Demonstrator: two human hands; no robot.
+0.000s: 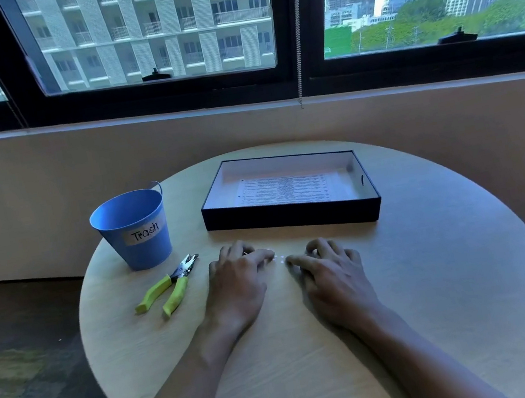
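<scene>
White paper dots (279,258) betw. fingertips of left hand (238,281) & right hand (330,272), both palm-down, relaxed, gripping nothing

A blue metal bucket (133,234) labelled "Trash" stands at the left edge of the round table (440,273), a green-handled hole punch (169,285) lying just before it; right of both, a dark shallow box (292,216) holds 1 printed sheet (284,190)

We see a desk (440,273) of pale wood grain, matt and smooth. The bucket (144,249) looks like painted metal with a soft sheen, its label (145,233) matt tape. The hole punch (172,283) has a bright bare-metal head and yellow-green handles (plastic or rubber, we cannot tell). The box (292,216) is matt dark card, holding a printed paper sheet (284,190). The paper dots (279,257) are plain white.
</scene>
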